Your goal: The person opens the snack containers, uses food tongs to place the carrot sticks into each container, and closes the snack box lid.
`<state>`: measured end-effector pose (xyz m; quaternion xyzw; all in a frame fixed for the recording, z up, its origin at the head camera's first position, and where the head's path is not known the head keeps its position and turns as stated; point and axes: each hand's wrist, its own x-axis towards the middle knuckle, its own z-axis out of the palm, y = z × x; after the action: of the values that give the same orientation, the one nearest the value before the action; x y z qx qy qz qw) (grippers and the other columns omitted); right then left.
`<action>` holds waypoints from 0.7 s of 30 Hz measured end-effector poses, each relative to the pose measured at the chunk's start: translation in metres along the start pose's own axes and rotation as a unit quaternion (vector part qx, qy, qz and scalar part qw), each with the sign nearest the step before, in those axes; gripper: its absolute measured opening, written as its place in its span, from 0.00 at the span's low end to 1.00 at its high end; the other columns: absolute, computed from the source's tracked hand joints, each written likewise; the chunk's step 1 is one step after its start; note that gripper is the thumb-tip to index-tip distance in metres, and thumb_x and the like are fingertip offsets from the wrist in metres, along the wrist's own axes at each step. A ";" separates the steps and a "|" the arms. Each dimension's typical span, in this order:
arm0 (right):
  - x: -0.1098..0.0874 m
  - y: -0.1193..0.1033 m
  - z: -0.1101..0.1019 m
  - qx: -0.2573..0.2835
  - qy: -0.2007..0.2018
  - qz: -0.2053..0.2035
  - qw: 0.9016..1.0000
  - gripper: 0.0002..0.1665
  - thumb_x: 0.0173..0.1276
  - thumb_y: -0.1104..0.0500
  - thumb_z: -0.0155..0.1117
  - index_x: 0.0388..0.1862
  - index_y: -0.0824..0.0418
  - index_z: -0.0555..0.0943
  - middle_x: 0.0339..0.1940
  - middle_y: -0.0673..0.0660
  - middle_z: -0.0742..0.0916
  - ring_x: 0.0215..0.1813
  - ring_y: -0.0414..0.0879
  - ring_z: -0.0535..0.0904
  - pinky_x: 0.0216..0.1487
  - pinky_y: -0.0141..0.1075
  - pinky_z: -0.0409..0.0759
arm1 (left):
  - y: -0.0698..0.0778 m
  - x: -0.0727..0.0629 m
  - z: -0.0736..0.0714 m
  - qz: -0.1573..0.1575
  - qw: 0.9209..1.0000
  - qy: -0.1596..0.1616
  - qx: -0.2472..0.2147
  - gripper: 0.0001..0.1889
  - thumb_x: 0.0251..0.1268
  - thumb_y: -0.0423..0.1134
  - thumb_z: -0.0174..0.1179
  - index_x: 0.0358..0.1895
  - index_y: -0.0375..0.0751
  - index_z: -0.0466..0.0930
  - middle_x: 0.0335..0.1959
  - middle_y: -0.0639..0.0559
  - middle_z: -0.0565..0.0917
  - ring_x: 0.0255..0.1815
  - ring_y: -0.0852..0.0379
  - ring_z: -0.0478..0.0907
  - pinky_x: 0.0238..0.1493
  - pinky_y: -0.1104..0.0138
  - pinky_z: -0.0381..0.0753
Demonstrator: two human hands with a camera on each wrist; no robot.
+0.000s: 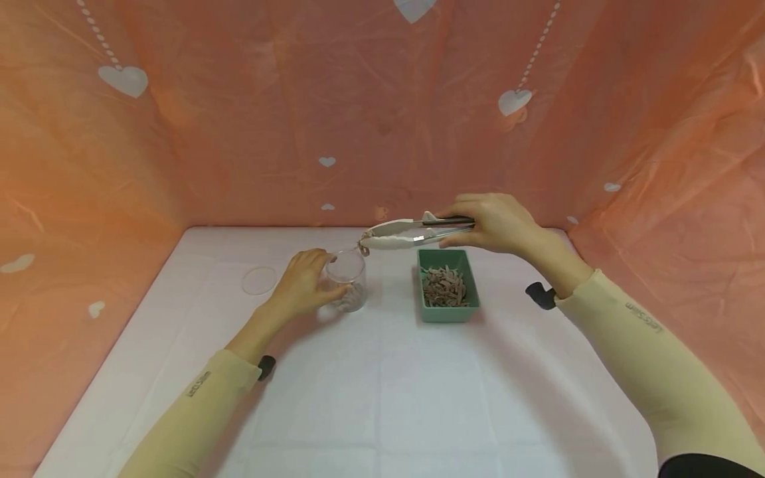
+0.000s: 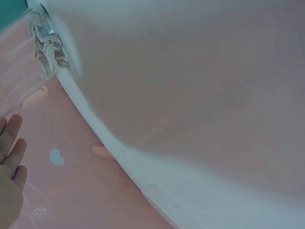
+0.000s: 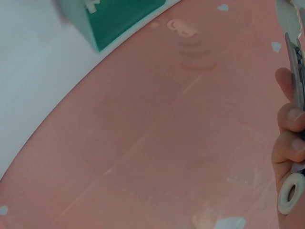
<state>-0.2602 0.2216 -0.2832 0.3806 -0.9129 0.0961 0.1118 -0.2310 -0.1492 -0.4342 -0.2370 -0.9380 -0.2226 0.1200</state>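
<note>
My left hand (image 1: 306,282) holds a clear jar (image 1: 354,269) at its upper part, thumb in front and fingers at the far left side. Pale brown strips (image 1: 351,299) lie in the bottom of the jar. In my right hand (image 1: 499,222) is a pair of tongs (image 1: 418,232) with dark-and-metal handles and whitish tips, held level above the table. The tips pinch a few brown strips (image 1: 364,245), which hang right at the jar's right rim. A green rectangular container (image 1: 449,317), partly filled with more brown strips (image 1: 444,287), stands below and right of the tongs.
A thin, clear round lid (image 1: 259,281) lies on the white-covered table (image 1: 382,385), left of the jar. Pink-orange cloth (image 1: 382,119) with white hearts hangs behind the table and along both sides.
</note>
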 end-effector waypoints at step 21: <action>0.033 -0.018 0.038 0.013 -0.072 -0.024 0.997 0.30 0.60 0.38 0.78 0.58 0.50 0.88 0.50 0.48 0.89 0.48 0.50 0.87 0.40 0.50 0.84 | 0.001 -0.001 -0.001 -0.004 1.000 -0.006 0.006 0.40 0.60 0.57 0.72 0.64 0.26 0.76 0.62 0.32 0.79 0.70 0.35 0.71 0.76 0.43 0.62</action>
<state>-0.2748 0.1772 -0.3087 0.4098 -0.9078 0.0775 0.0437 -0.2298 -0.1490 -0.4333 -0.2337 -0.9410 -0.2163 0.1144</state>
